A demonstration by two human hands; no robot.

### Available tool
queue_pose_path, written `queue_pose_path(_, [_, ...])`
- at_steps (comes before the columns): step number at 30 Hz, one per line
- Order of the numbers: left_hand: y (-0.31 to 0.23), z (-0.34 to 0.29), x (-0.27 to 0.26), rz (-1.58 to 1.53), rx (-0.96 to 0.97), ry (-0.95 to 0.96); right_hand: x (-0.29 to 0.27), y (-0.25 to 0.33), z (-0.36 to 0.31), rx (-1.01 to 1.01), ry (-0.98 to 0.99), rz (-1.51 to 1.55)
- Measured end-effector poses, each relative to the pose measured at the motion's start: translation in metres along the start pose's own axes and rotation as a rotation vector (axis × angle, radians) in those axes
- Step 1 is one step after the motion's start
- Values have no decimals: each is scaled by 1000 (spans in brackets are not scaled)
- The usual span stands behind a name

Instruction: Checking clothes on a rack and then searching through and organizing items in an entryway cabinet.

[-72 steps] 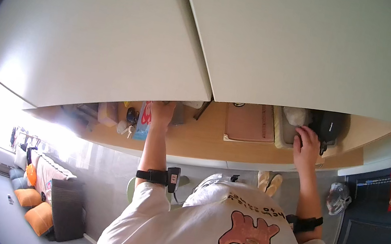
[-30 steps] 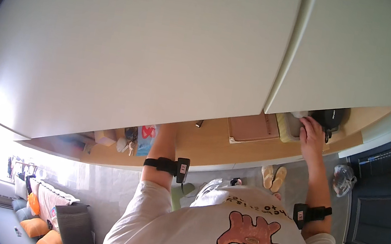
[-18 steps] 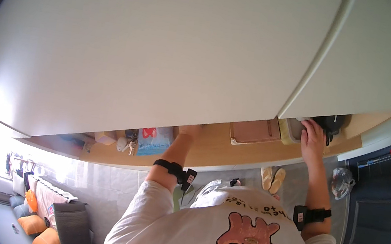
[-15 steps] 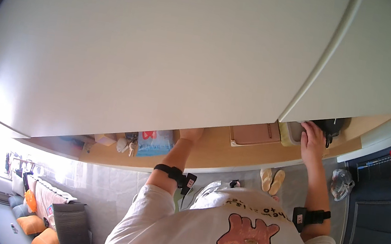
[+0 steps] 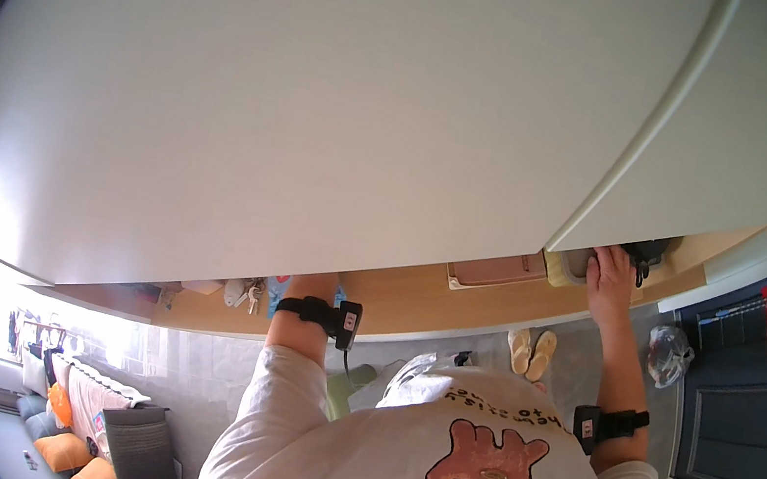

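My right hand (image 5: pixel 610 285) reaches onto the wooden shelf under the cabinet. Its fingers are stretched out and lie at the right side of a pale yellow container (image 5: pixel 556 269) with a grey inside. Just beyond the fingers is a black item (image 5: pixel 645 259), partly covered by the cabinet door. My left forearm (image 5: pixel 308 290) passes over a blue and white bag (image 5: pixel 275 293) and goes in under the cabinet edge, which hides the left hand. A pink tray-like case (image 5: pixel 497 272) lies between my arms.
White cabinet doors (image 5: pixel 323 112) overhang the wooden shelf (image 5: pixel 405 294). Keys (image 5: pixel 254 294) lie left of the bag. Below are light shoes (image 5: pixel 530 353) and a clear plastic bag (image 5: pixel 668 356), beside a dark door (image 5: pixel 743 422) at right. Orange cushions (image 5: pixel 62 451) lie at lower left.
My left hand has moved left and deeper under the cabinet, out of sight, with its forearm now over the blue and white bag. The right hand stays by the yellow container, barely shifted.
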State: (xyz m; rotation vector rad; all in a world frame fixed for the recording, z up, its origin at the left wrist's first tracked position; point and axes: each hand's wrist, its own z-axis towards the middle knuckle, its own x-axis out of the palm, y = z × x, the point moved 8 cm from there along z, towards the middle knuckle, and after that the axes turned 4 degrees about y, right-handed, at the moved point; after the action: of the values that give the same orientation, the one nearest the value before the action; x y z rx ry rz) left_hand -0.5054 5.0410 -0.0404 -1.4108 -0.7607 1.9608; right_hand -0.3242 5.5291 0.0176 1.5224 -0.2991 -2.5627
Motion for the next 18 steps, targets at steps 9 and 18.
queue_pose_path(9, [20,1,-5,-251,-177,58,1,-3,0,39,-6,-24])
queue_pose_path(18, [21,9,15,-267,-208,86,3,0,-1,43,-26,-72])
